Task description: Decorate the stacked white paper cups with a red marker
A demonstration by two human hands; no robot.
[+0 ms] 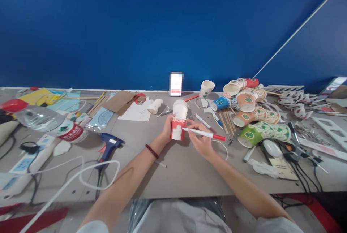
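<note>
My left hand (167, 128) wraps round the left side of a red and white paper cup (177, 133). A white paper cup (180, 109) rises just behind its top; whether the two are joined I cannot tell. Between the fingers of my right hand (200, 139) is a marker pen (204, 133), white-bodied with a red end. Its tip lies at the red cup's right side, against or very near the pale patch there. A dark beaded bracelet (151, 151) circles my left wrist.
Left are a blue glue gun (108, 146), a large plastic bottle (51, 123) and a power strip (25, 166). Patterned paper cups (245, 101), wooden sticks (227, 123) and cables lie right. A lit phone (176, 83) leans on the blue wall.
</note>
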